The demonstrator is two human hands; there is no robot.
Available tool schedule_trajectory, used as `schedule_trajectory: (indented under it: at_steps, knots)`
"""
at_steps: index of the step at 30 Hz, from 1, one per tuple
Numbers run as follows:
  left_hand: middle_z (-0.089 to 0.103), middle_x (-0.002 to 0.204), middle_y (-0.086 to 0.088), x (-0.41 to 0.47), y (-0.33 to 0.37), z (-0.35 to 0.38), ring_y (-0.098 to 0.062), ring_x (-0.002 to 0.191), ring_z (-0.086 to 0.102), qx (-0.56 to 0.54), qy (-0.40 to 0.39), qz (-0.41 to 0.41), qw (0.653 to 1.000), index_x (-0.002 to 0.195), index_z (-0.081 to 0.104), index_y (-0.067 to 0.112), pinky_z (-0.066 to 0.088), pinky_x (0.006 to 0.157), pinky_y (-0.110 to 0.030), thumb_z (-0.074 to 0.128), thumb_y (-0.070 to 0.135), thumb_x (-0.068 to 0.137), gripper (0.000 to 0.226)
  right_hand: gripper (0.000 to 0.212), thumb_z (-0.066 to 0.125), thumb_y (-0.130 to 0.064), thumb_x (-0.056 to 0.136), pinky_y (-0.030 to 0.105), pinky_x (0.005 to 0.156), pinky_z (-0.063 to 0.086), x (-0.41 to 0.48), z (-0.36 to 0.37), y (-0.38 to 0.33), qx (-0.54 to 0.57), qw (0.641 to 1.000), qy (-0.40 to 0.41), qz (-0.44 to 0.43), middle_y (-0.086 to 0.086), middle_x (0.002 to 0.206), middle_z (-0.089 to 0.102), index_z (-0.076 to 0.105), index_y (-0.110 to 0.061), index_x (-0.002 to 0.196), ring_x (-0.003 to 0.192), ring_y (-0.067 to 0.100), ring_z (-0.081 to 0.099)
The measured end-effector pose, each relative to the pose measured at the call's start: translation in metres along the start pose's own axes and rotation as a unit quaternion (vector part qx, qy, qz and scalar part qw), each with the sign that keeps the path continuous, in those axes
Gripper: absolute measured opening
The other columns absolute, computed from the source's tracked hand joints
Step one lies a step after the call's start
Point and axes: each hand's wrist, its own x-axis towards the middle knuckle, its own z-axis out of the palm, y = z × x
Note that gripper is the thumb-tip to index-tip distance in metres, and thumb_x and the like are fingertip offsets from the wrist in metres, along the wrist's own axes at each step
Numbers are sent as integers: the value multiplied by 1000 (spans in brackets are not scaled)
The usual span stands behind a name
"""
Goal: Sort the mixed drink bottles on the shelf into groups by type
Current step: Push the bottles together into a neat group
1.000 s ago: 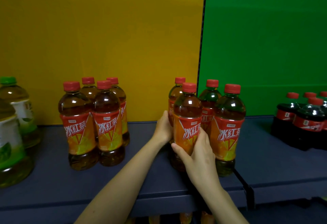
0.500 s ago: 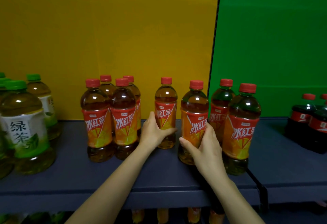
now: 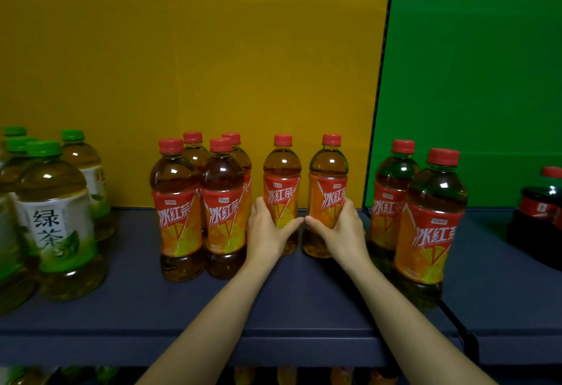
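Note:
Iced red tea bottles with red caps and orange labels stand on the dark blue shelf [image 3: 304, 308]. My left hand [image 3: 269, 229] grips one bottle [image 3: 282, 168] at mid-shelf. Beside it, my right hand [image 3: 340, 229] grips a second bottle [image 3: 329, 172]; both stand upright on the shelf, close together. Just left of them stands a cluster of several red tea bottles [image 3: 197, 199]. Two more red tea bottles [image 3: 425, 217] stand to the right, in front of the green panel.
Several green tea bottles [image 3: 57, 217] with green caps crowd the shelf's left end. Dark cola bottles [image 3: 541, 205] sit at the far right. A yellow back panel and a green one meet at a black divider [image 3: 380, 96]. More bottles show on the shelf below.
Both hands have slid their bottles leftward and back, away from the right pair and toward the left cluster. The right-hand bottle now stands next to the left-hand one.

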Motion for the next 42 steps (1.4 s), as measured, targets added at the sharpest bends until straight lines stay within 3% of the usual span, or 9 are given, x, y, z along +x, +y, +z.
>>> schedule_trajectory:
  at_steps: [11, 18, 34, 39, 42]
  knots:
    - [48, 129, -14, -1, 2, 0, -29, 123, 44, 34, -16, -24, 999, 125, 36, 4, 37, 102, -36, 75, 39, 72, 74, 81, 70, -38, 78, 35, 99, 38, 8, 9, 5, -6, 999, -26, -21, 7, 134, 42, 25, -11, 139, 124, 22, 43]
    - [36, 142, -14, -12, -2, -2, -27, 134, 33, 63, -49, -21, 997, 138, 23, 3, 30, 110, -38, 67, 19, 83, 72, 71, 65, -31, 83, 33, 99, 36, -4, 2, 19, -41, 996, -75, -13, 5, 137, 42, 28, -16, 141, 125, 21, 42]
    - [31, 146, -15, -18, 5, -7, -28, 137, 29, 68, -70, -41, 994, 143, 17, 1, 28, 112, -36, 63, 17, 86, 75, 56, 60, -27, 88, 31, 95, 40, -14, 1, 10, -74, 996, -45, -25, 5, 131, 49, 36, -16, 136, 120, 22, 49]
    - [39, 139, -9, -37, 10, -25, -23, 129, 38, 54, -112, -20, 992, 139, 31, 8, 32, 99, -24, 64, 24, 85, 65, 52, 53, -20, 92, 27, 101, 35, -42, -35, -2, -83, 991, -42, -94, 0, 136, 46, 34, -15, 139, 126, 15, 43]
    - [49, 125, 1, -58, 12, -38, -17, 117, 49, 97, -133, 29, 986, 128, 44, 15, 36, 88, -19, 61, 32, 87, 48, 41, 53, -17, 91, 24, 98, 41, -72, -66, -7, -87, 982, -50, -158, -13, 122, 50, 45, -22, 131, 115, 6, 49]
